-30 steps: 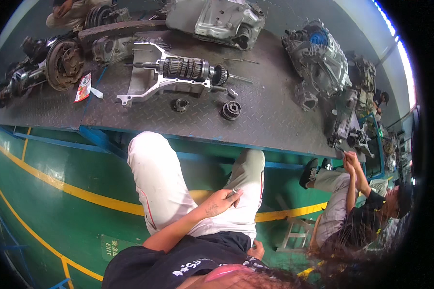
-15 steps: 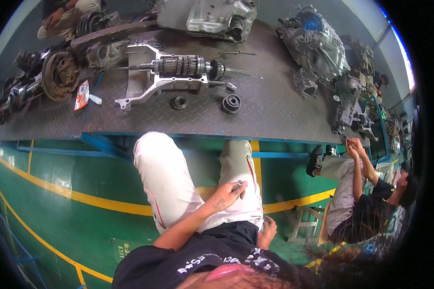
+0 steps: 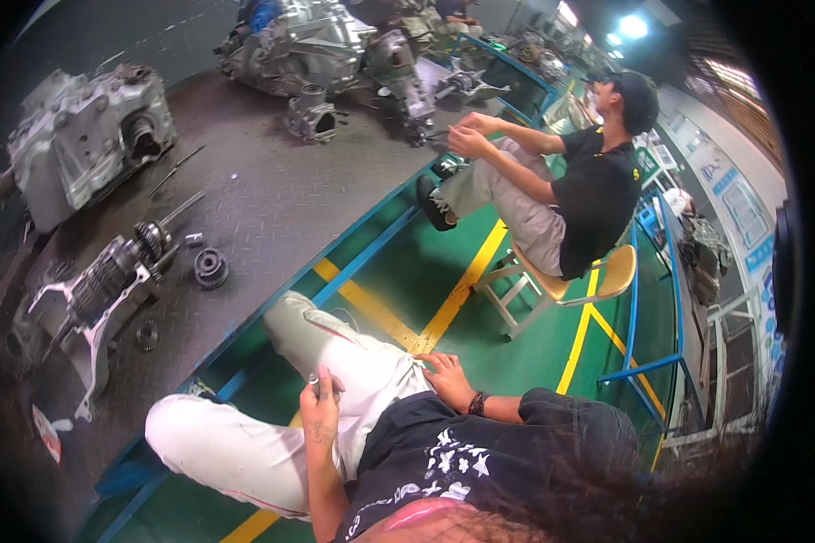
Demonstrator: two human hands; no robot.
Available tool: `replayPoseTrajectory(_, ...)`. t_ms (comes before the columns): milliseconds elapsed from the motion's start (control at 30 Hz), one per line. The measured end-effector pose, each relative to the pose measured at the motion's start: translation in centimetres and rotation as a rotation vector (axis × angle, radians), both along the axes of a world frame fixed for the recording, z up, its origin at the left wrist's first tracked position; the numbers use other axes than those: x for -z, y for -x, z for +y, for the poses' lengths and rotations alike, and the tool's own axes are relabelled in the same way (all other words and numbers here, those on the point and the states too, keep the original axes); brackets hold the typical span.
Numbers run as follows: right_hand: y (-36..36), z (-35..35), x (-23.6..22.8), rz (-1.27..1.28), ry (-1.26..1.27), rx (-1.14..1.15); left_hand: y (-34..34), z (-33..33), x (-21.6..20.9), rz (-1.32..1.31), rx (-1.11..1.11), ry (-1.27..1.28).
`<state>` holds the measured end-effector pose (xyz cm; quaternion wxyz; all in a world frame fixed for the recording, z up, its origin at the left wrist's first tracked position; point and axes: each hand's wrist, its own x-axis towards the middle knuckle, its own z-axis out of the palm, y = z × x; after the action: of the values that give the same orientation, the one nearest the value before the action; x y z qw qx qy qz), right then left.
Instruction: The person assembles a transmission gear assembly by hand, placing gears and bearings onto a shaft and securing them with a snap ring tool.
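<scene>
Over my lap, my left hand is closed around a short metal cylinder whose end pokes out by the thumb; its exact kind does not show. My right hand, with a beaded bracelet at the wrist, lies on my upper right thigh, fingers stretched out and apart. On the bench to the left is an opened gearbox housing with a geared shaft in it. Beside it sit a thick gear, a small gear ring and a small metal sleeve.
A large silver casing and a thin rod lie on the dark metal bench. Further along stands another gearbox. A co-worker sits on a wooden-seated chair to the right, hands at the bench edge.
My view has swung to the right, so the bench parts appear further left. My right hand has come from beside my hip onto my thigh. The left hand still holds the metal cylinder.
</scene>
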<state>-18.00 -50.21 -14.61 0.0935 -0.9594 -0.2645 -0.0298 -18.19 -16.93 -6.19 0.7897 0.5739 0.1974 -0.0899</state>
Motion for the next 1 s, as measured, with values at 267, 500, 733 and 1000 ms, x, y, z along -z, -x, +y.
replayPoseTrajectory(267, 1.8, -0.1, -3.2, 0.101, -0.104, 0.222, -0.1, -0.2, 0.5, 0.010, 0.017, 0.011)
replayPoseTrajectory(500, 3.7, -3.7, -9.8, 0.303, -0.259, 0.202, 0.1, 0.2, 0.4, 0.043, 0.022, 0.108)
replayPoseTrajectory(733, 6.2, -5.5, -9.1, 0.632, -0.366, 0.400, -0.1, -0.1, 0.1, 0.050, 0.011, 0.072)
replayPoseTrajectory(1000, -1.5, -8.0, -0.8, 1.390, -0.216, 0.401, -0.3, 0.0, -0.2, 0.126, 0.042, 0.079)
